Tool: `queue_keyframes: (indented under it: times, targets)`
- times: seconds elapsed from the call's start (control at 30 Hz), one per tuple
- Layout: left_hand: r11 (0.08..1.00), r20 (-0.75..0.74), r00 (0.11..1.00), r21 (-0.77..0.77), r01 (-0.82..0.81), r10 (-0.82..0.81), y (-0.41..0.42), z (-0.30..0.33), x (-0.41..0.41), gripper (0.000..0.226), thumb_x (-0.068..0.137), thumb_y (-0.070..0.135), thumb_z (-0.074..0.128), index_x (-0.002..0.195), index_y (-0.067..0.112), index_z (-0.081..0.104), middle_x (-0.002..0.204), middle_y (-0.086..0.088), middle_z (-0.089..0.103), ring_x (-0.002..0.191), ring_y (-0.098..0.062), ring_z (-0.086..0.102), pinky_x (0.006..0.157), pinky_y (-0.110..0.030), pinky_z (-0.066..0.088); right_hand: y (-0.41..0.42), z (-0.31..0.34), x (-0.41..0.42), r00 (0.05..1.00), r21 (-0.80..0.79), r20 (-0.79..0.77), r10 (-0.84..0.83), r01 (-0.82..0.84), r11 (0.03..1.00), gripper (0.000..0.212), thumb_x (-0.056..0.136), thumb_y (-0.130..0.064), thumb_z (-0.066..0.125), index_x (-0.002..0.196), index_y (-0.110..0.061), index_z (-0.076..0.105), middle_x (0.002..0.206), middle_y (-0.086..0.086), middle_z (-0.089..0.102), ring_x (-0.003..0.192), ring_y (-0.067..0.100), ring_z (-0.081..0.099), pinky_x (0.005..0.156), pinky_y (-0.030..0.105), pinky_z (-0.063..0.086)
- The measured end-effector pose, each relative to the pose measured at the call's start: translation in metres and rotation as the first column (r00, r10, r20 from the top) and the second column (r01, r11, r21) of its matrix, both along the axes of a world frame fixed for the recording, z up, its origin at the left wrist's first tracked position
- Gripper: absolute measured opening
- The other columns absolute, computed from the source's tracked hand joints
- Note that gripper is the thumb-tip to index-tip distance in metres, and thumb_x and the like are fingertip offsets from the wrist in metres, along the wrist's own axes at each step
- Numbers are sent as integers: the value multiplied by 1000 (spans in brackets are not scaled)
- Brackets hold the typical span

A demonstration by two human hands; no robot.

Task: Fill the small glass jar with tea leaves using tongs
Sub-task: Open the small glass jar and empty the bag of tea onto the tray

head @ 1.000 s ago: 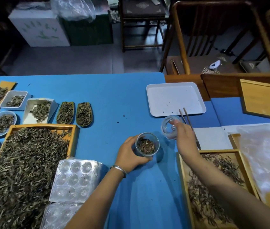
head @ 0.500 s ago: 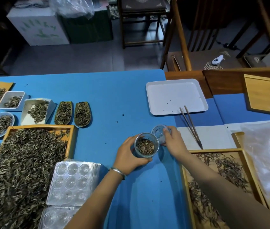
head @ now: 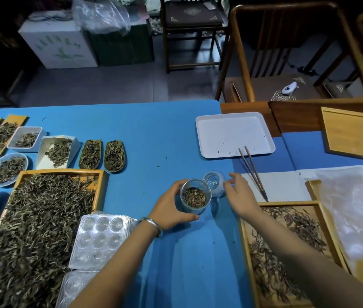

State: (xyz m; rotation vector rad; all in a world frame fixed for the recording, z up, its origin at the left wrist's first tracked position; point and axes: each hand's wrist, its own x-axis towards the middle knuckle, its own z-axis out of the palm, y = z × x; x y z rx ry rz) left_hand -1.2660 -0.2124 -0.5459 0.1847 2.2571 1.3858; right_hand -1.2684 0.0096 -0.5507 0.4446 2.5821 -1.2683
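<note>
With the left hand gripping the part-filled jar and the right hand relaxed just beside it, retrieving the tongs seems next.

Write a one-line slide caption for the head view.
Left hand holds the tea-filled glass jar; right hand hovers by its lid, tongs lying aside.

Blue table bears white tray, tongs.
</note>
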Motion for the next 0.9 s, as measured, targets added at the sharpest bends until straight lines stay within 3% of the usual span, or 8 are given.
queue_keyframes:
  times: [0.1, 0.17, 0.27, 0.37, 0.43, 0.63, 0.8, 0.9]
  targets:
    - [996, 62, 998, -94, -7, 13, -9, 6, -2, 74, 75, 4, 72, 140, 19, 39, 138, 0, 49, 121, -17, 54, 96, -21, 45, 5, 9, 21, 997, 133, -60, 41, -33, 991, 39, 97, -17, 43, 135, -10, 40, 129, 11, 40, 91, 22, 58, 82, 29, 42]
    - [977, 51, 996, -202, -63, 74, -15, 13, -3, 56, 82, -1, 61, 135, 11, 46, 137, -9, 50, 113, -24, 59, 95, -31, 47, 6, 15, 44, 994, 160, -100, 49, -32, 987, 37, 94, -14, 46, 131, -10, 45, 122, 9, 42, 86, 19, 58, 82, 29, 45]
    - [956, -23, 983, -232, -181, 181, -20, 31, -10, 36, 86, -1, 56, 121, 9, 57, 124, -9, 60, 89, -21, 63, 78, -27, 45, 14, 23, 80, 990, 210, -109, 84, -60, 976, 34, 92, -14, 50, 126, -12, 50, 117, 5, 45, 93, 17, 55, 81, 28, 44]
    - [959, -67, 978, -190, -208, 199, -14, 60, -30, 30, 88, 2, 58, 116, 10, 61, 120, -9, 64, 93, -20, 62, 82, -28, 45, 35, 37, 107, 992, 288, -97, 86, -55, 956, 34, 91, -18, 50, 126, -16, 51, 116, 2, 49, 102, 16, 51, 84, 29, 44]
    - [969, -116, 981, -173, -177, 158, 2, 84, -41, 29, 89, 2, 57, 117, 9, 61, 119, -9, 65, 102, -22, 61, 88, -31, 45, 51, 49, 124, 993, 329, -98, 61, -25, 944, 37, 91, -19, 50, 128, -17, 49, 119, 1, 50, 107, 16, 50, 87, 30, 44]
    - [989, -277, 956, -136, 59, -95, 103, 137, -41, 30, 87, 1, 56, 114, 11, 62, 110, -5, 65, 90, -19, 62, 79, -27, 44, 111, 84, 165, 987, 393, -132, -95, 140, 909, 40, 92, -25, 48, 131, -18, 46, 123, 3, 48, 106, 20, 52, 81, 32, 46]
    - [933, -304, 884, -179, 313, -355, 202, 139, -10, 33, 86, 3, 59, 118, 11, 61, 116, -6, 64, 100, -21, 63, 88, -32, 49, 164, 100, 186, 973, 453, -145, -180, 227, 862, 33, 93, -28, 46, 124, -19, 48, 120, 4, 48, 90, 17, 53, 62, 31, 46]
    - [886, -278, 845, -227, 404, -456, 249, 128, 7, 33, 88, 9, 60, 121, 12, 59, 122, -7, 63, 107, -22, 61, 93, -36, 49, 195, 100, 194, 971, 464, -121, -204, 237, 853, 38, 93, -29, 44, 130, -20, 44, 129, 2, 45, 103, 18, 53, 67, 30, 46]
